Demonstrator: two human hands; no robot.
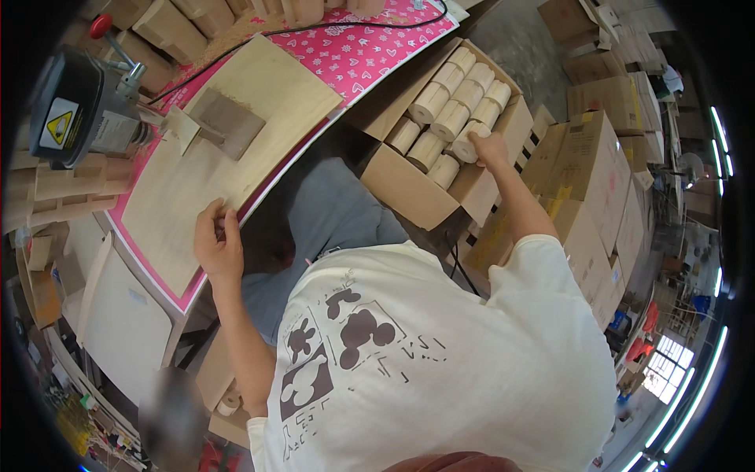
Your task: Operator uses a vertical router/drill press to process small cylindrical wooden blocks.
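My right hand point(490, 150) reaches into an open cardboard box point(410, 191) on the right and grips the end of a pale wooden cylinder point(469, 141). Several similar cylinders point(451, 119) lie in rows in that box. My left hand point(218, 240) rests at the near edge of a plywood board point(271, 86) on the table, its fingers loosely curled and a little apart, with nothing visible in them. On the board, beyond this hand, lies a flat brown block point(229, 123) beside a small pale wooden piece point(180, 130).
A pink patterned cover point(370, 49) lies under the board, crossed by a black cable point(338, 26). A dark machine head with a red-knobbed lever point(101, 26) stands at the left. Wooden cylinders point(169, 31) line the table's far side. Stacked cartons point(586, 173) stand at the right.
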